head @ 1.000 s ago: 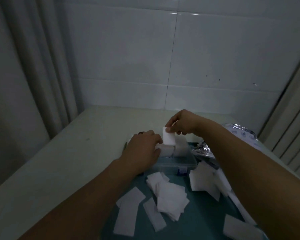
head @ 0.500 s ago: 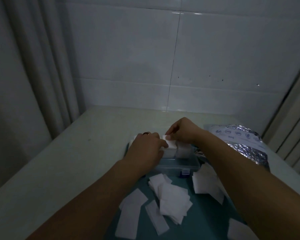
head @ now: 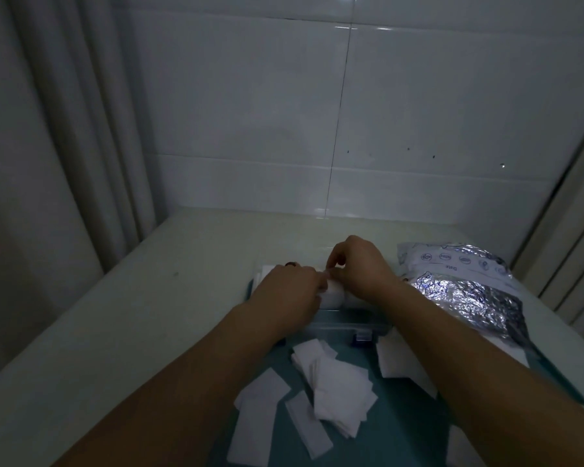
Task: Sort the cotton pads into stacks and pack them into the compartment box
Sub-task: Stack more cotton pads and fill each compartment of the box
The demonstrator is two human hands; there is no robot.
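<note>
Both hands, left hand (head: 289,291) and right hand (head: 358,267), curl fingers onto a white cotton-pad stack (head: 332,293), apparently pinching it. They hide most of the clear plastic compartment box (head: 348,326). Loose white rectangular pads (head: 338,385) lie nearer.

compartment box (head: 344,326) on mat (head: 405,423) on table (head: 122,318), both hands over box, left hand (head: 289,294) beside right hand (head: 361,267), pad stack (head: 332,296) between them in box, loose cotton pads (head: 338,389) on mat before box, foil bag (head: 466,291) right of box, wall behind table

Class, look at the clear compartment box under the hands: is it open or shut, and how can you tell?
Open. Both hands, left hand and right hand, press a white stack of pads down into the compartment box. Its lid cannot be made out.
</note>
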